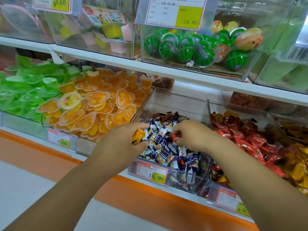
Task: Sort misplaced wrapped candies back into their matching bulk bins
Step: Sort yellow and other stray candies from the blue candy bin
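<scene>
Over the middle bin on the lower shelf, both hands are at the heap of blue-white candies. Left hand is clenched round a yellow candy at the heap's left edge; maybe more than one pack in there, can't tell. Right hand pinches a red candy betw. thumb & fingertips, just above the heap. So both strays are lifted but not yet over their own stock.

Matching stock, prob.: red candies fill the next bin to the right. Yellow packs lie further right at the frame edge; own bin or not, can't tell.

What could go wrong:
- Red grip is a light tip pinch on a slick wrapper. A quick swing over the bin wall could flick it loose, & it'd land back in the heap or betw. bins.
- Yellow has the longer trip, & the left hand would have to cross the right arm. A bump = dropped pack, or a lazy drop among the reds, i.e. a new mix-up.
- More red/dark wrappers show at the heap's back, so this bin isn't done. Digging w/ full hands may bury them or shove blue-white packs over the low front wall by the price tag.
</scene>
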Demonstrator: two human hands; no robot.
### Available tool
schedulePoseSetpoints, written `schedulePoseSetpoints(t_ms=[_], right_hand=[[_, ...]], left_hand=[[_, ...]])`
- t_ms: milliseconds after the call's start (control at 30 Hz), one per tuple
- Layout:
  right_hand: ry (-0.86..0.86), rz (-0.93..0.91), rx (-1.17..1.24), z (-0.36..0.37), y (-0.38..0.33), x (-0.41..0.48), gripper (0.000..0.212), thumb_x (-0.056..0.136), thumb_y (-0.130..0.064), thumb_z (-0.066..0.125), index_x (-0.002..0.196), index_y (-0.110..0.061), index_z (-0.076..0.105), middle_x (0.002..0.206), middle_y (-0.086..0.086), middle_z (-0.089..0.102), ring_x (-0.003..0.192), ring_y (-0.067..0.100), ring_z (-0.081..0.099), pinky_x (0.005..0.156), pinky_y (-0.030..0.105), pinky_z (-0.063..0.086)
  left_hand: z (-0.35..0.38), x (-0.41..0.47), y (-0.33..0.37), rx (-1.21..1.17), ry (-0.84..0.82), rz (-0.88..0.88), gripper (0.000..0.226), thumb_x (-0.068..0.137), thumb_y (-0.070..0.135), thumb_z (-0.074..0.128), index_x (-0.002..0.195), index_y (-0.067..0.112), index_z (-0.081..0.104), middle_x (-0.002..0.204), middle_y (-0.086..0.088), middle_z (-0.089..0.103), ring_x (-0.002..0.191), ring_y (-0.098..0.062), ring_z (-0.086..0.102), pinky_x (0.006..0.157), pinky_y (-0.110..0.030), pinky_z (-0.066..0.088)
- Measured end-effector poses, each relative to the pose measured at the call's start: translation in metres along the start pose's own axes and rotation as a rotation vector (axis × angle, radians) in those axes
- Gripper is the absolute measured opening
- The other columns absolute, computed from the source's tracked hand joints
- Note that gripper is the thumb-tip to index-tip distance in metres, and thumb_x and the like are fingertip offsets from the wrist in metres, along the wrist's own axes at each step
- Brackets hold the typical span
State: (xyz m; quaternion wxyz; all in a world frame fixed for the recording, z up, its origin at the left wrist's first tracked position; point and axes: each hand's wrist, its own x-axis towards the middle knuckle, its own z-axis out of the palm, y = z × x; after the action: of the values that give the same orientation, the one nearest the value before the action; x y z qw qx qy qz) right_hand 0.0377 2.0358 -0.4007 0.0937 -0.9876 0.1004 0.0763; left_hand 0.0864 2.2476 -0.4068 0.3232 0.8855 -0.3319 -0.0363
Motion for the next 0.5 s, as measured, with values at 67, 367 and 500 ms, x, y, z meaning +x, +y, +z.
schedulePoseSetpoints(t_ms=[67, 367, 500], right_hand=[[0.080, -0.018, 0.216, -0.008, 0.004, -0.006, 0.026, 0.092, -0.024, 0.063, 0.118, -0.024, 0.064, 0.112, -0.002, 0.062, 0.062, 0.003, 0.052, 0.046, 0.010, 0.040], [0.457, 0.142, 0.361, -0.052, 0.091, -0.058, 0.025, 0.090, -0.026, 0.065, 0.108, -0.042, 0.060, 0.110, -0.011, 0.063, 0.087, 0.002, 0.063, 0.069, 0.008, 0.041], [0.419, 0.257, 0.373, -0.045, 0.111, -0.065, 0.020, 0.087, -0.033, 0.068, 0.106, -0.036, 0.069, 0.123, -0.011, 0.062, 0.114, 0.013, 0.057, 0.094, 0.023, 0.040]], left_hand=[[-0.001, 0.001, 0.001, 0.028, -0.001, -0.002, 0.042, 0.090, 0.040, 0.062, 0.129, 0.047, 0.049, 0.108, 0.008, 0.063, 0.046, 0.002, 0.045, 0.041, -0.015, 0.028], [0.002, 0.003, 0.004, 0.008, 0.025, 0.000, 0.038, 0.087, 0.039, 0.066, 0.122, 0.049, 0.054, 0.050, 0.008, 0.037, 0.040, -0.001, 0.047, 0.037, -0.018, 0.026], [0.004, 0.005, 0.000, 0.040, 0.022, 0.022, 0.040, 0.086, 0.042, 0.065, 0.124, 0.050, 0.052, 0.073, 0.007, 0.062, 0.044, -0.004, 0.045, 0.040, -0.017, 0.027]])
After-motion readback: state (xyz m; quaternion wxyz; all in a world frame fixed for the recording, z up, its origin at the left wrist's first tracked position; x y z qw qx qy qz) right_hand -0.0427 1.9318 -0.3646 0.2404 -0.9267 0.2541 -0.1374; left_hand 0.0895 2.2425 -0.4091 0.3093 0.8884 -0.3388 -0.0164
